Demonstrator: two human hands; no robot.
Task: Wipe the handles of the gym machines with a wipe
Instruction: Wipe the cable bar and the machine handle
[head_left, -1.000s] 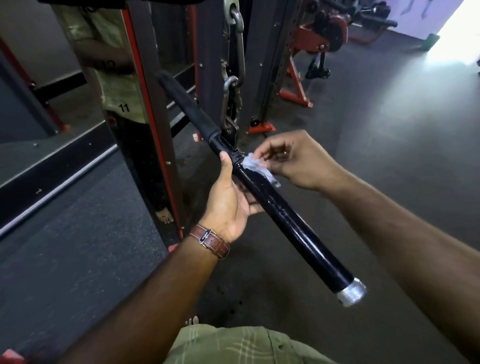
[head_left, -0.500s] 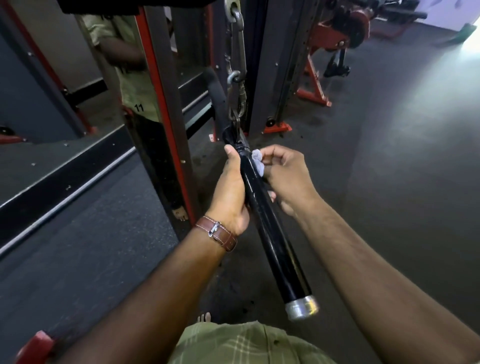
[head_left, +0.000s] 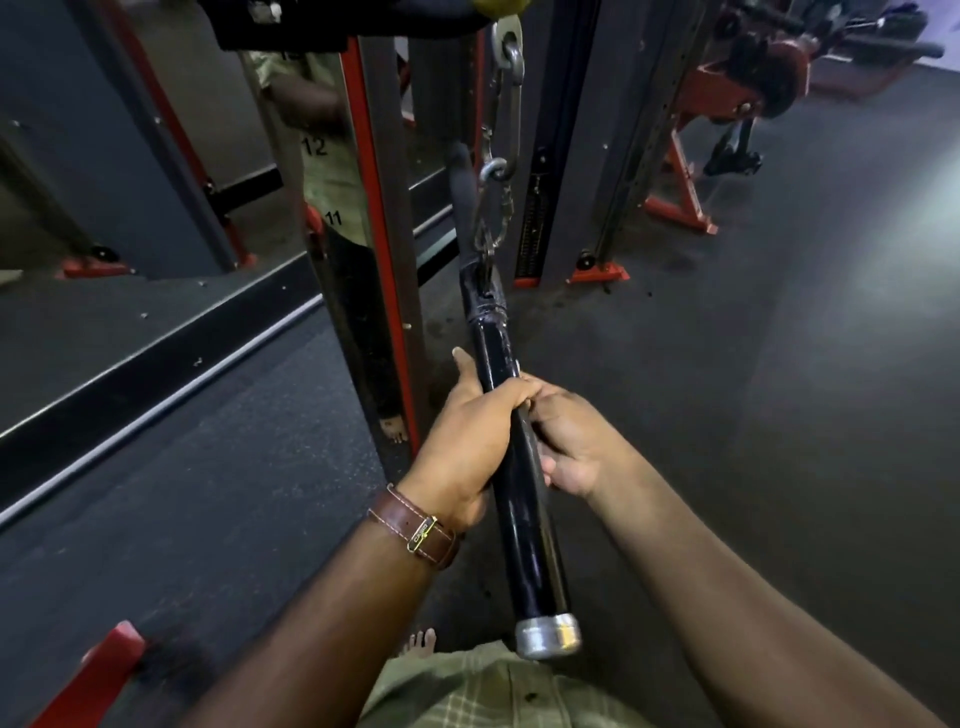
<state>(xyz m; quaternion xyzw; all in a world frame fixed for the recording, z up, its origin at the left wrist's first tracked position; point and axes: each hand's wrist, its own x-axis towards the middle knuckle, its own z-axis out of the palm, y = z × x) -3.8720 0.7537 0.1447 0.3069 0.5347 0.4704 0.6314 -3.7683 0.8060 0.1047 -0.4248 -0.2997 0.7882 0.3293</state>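
My left hand (head_left: 467, 441) grips the cable bar (head_left: 519, 493) to steady it while my right hand (head_left: 571, 447) clasps it opposite, presumably over the unseen wipe.

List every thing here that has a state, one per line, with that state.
Bar handle: clipped to the chain, tilted, near end toward the person.
Left hand: grips the bar.
Right hand: curled round the bar; wipe not visible.
Carabiner: closed, linking the chain.
Watch strap: buckled on left wrist.
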